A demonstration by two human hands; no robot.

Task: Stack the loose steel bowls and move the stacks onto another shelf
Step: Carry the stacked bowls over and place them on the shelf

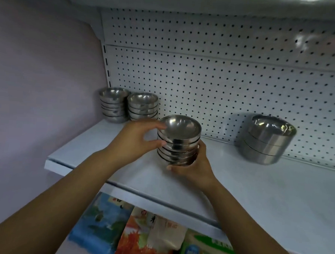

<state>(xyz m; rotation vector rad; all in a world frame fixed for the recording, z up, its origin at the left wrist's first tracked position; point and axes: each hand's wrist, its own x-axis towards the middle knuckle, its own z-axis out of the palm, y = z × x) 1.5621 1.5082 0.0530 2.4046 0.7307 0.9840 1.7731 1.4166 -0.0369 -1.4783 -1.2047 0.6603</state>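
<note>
your left hand (138,138) and right hand (193,163) are both clamped on one stack (178,140) of small steel bowls, holding it between them over the white shelf (246,189). your left fingers (159,126) curl onto the rim of the top bowl and press the upper side of the stack, thumb lower down on the near side. your right hand cups the stack from below and from the right, fingers wrapped up its side, thumb lying under its base. whether the stack's bottom touches the shelf or sits just above it, you cannot tell, since your right hand hides that edge. the stack leans slightly, its top bowl open toward you.

two more stacks stand at the shelf's back left corner: the corner stack (113,104) against the pink wall (39,81), and the second stack (143,107) just beside it on the right, close behind your left hand. well off to the right, a stack of larger bowls (267,139) sits near the pegboard (223,81), blurred and tilted toward you.

below the shelf's front edge, coloured packets (138,232) show on a lower level, between your forearms.
</note>
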